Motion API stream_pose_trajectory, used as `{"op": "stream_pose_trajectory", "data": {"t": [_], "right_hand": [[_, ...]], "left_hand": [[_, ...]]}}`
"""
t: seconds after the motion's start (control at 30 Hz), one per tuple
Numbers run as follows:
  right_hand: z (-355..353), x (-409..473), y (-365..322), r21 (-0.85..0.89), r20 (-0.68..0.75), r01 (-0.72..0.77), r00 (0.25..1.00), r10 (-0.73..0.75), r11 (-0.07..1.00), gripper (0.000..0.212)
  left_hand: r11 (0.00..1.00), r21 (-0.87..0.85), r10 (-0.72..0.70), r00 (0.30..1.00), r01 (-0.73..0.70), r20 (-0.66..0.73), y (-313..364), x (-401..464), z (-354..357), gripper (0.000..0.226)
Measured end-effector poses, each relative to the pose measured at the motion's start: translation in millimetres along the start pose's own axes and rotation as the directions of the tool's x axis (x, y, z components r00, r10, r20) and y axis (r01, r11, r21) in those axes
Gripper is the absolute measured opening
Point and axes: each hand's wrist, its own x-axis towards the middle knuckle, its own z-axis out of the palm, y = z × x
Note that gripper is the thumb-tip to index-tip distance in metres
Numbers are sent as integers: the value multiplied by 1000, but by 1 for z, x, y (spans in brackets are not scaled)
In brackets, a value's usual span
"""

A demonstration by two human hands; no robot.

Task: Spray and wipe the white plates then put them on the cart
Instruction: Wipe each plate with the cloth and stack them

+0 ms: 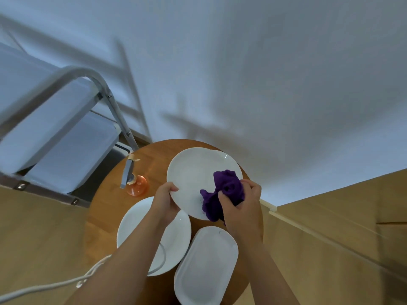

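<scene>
Table: round wooden table (pixel 103 219) bears plates.
Left hand: left hand (pixel 164 200) grips round plate (pixel 191 172) by its rim.
Right hand: right hand (pixel 241 205) clutches purple cloth (pixel 224 190) against that plate.

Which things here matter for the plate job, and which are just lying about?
In the job:
round plate gripped by left hand
purple cloth in right hand
second round plate
oval plate
spray bottle
cart

Lying about:
white cable
</scene>
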Motion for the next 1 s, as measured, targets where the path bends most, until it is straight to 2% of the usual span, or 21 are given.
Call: {"op": "stream_pose_trajectory", "data": {"t": [0.1,0.2,0.3,0.37,0.47,0.53,0.63,0.7,0.77,0.83,0.87,0.93,1.0], "right_hand": [[1,-9,-31,-114,34,61,998,-57,992,34],[6,-24,-59,-137,16,113,994,-112,984,34],[15,-38,-83,-170,-71,96,991,-109,981,60],[23,-47,-99,-275,-109,84,987,-118,958,77],[41,-69,-117,-496,-63,162,973,-222,853,89],[57,-86,-124,-570,10,245,956,-292,784,87],[64,-93,-128,-642,53,280,945,-323,714,71],[58,-91,-134,-680,-59,215,937,-345,701,62],[54,-91,-143,-676,-200,174,892,-405,717,59],[59,-95,-155,-644,-276,205,836,-474,737,62],[63,-96,-162,-613,-285,225,831,-477,758,65],[72,-97,-178,-537,-222,268,870,-440,800,68],[80,-95,-189,-542,-81,360,877,-474,759,67]], "left_hand": [[994,-111,15,999,-10,45,10,-27,-5,33],[965,-262,40,991,-6,125,27,-54,-10,26],[947,-322,86,973,-12,214,45,-78,-17,35],[935,-351,133,963,-44,233,56,-94,-22,40],[899,-425,202,961,-104,191,68,-119,-28,47],[879,-463,230,951,-114,204,75,-137,-32,48],[865,-469,305,930,-181,205,81,-158,-46,47],[855,-464,348,921,-234,177,84,-170,-57,45],[861,-432,369,914,-268,169,85,-180,-63,40],[871,-374,402,900,-319,168,84,-189,-64,37],[873,-341,422,890,-349,170,84,-194,-63,35],[880,-297,441,870,-372,219,86,-202,-60,35],[876,-278,462,849,-394,255,89,-207,-61,39]]}}
